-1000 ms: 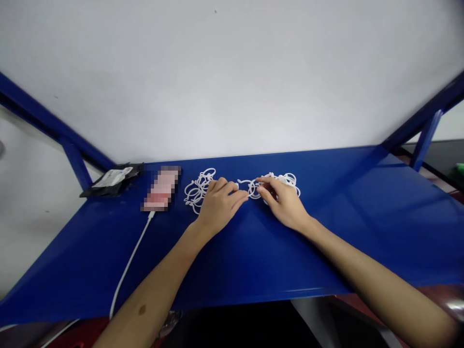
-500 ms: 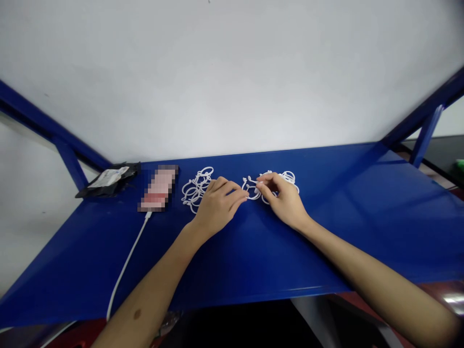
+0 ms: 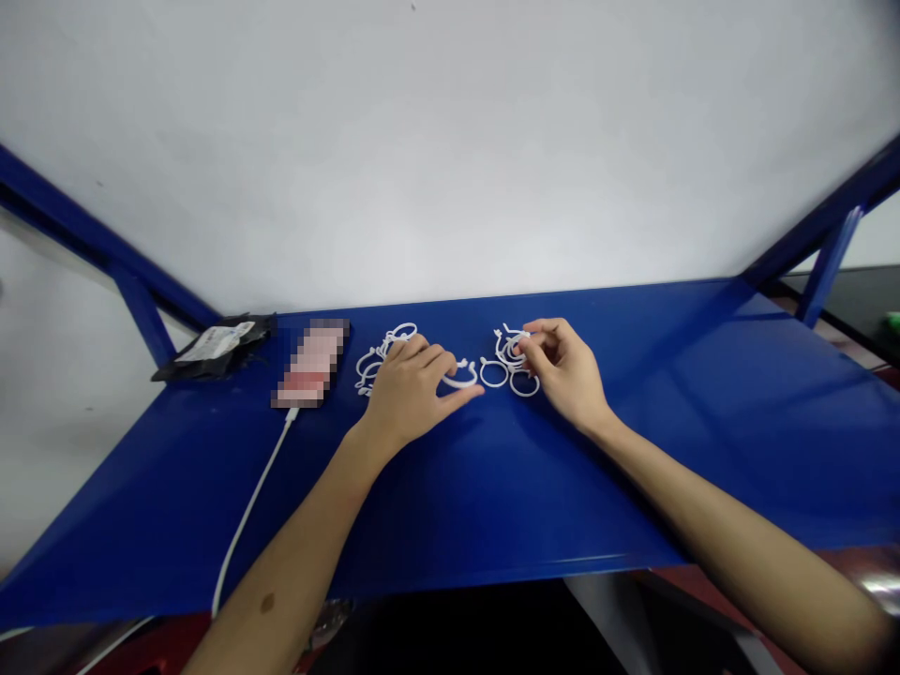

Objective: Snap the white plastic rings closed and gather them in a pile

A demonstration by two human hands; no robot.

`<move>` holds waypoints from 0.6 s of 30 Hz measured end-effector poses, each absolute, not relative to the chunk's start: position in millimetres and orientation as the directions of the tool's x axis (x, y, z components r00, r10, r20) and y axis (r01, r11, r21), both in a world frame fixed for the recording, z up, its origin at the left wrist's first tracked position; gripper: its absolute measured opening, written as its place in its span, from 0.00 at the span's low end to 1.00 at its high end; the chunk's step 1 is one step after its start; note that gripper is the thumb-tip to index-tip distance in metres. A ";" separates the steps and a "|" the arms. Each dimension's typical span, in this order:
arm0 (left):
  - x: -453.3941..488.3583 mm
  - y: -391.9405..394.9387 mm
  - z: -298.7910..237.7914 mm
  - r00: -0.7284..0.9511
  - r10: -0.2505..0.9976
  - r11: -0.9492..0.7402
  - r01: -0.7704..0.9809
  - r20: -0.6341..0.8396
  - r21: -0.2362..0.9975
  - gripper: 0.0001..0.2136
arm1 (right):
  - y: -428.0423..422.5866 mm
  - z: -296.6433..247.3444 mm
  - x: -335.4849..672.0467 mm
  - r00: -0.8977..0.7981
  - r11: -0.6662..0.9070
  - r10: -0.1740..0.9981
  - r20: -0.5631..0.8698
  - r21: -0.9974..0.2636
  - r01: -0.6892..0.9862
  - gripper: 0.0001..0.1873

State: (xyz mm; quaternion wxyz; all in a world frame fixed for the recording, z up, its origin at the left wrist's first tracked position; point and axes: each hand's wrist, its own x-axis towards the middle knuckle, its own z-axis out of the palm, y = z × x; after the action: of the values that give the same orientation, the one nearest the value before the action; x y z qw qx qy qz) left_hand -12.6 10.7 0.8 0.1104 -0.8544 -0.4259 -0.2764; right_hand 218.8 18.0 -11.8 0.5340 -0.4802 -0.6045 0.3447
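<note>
Two piles of small white plastic rings lie on a blue shelf (image 3: pixel 633 469). My left hand (image 3: pixel 412 394) rests beside the left pile (image 3: pixel 376 361) and pinches one white ring (image 3: pixel 460 377) between thumb and forefinger. My right hand (image 3: pixel 566 370) is curled over the right pile (image 3: pixel 512 361), its fingertips pinching a ring there. Two loose rings lie flat between the hands.
A phone (image 3: pixel 313 375), blurred out, lies left of the rings with a white cable (image 3: pixel 246 525) running off the front edge. A black packet (image 3: pixel 211 347) sits at the far left corner. Blue frame struts (image 3: pixel 822 272) rise on both sides against a white wall.
My left hand has pulled one ring away to the left, out of the right pile. My right hand has drawn back a little and closed over its pile.
</note>
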 end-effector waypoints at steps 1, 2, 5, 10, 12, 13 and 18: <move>-14.0 11.9 0.2 0.455 0.717 -0.553 0.833 0.528 0.032 0.15 | 17.7 -11.7 218.7 0.023 0.297 0.951 0.308 -0.932 0.209 0.10; -15.5 13.2 -0.7 0.426 0.764 -0.494 0.869 0.485 0.016 0.14 | 17.1 -11.4 218.6 0.013 0.292 0.953 0.301 -0.934 0.207 0.11; -19.4 16.0 -2.9 0.360 0.855 -0.381 0.924 0.373 -0.019 0.16 | 13.9 -9.3 217.4 -0.020 0.298 0.953 0.302 -0.928 0.222 0.12; -18.8 14.8 -2.5 0.271 0.886 -0.309 0.950 0.376 0.045 0.21 | 8.6 -5.8 214.4 -0.075 0.306 0.952 0.296 -0.923 0.236 0.15; -15.7 13.4 -0.6 0.248 0.883 -0.312 0.944 0.398 0.105 0.20 | 7.7 -6.1 213.3 -0.098 0.285 0.958 0.271 -0.936 0.204 0.15; -13.7 12.6 0.9 0.247 0.880 -0.333 0.930 0.405 0.156 0.19 | 7.3 -6.4 212.8 -0.111 0.274 0.960 0.257 -0.944 0.183 0.15; -4.0 8.0 8.9 0.315 0.854 -0.499 0.719 0.413 0.483 0.16 | 3.5 -5.8 209.0 -0.225 0.190 0.956 0.187 -0.982 -0.005 0.14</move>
State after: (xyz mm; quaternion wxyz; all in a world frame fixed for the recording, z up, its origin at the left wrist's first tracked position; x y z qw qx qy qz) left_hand -4.0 8.0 8.9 -0.1051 -0.8040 -0.4894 -0.3211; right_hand 209.0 3.5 -5.8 0.4815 -0.3945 -0.6027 0.4992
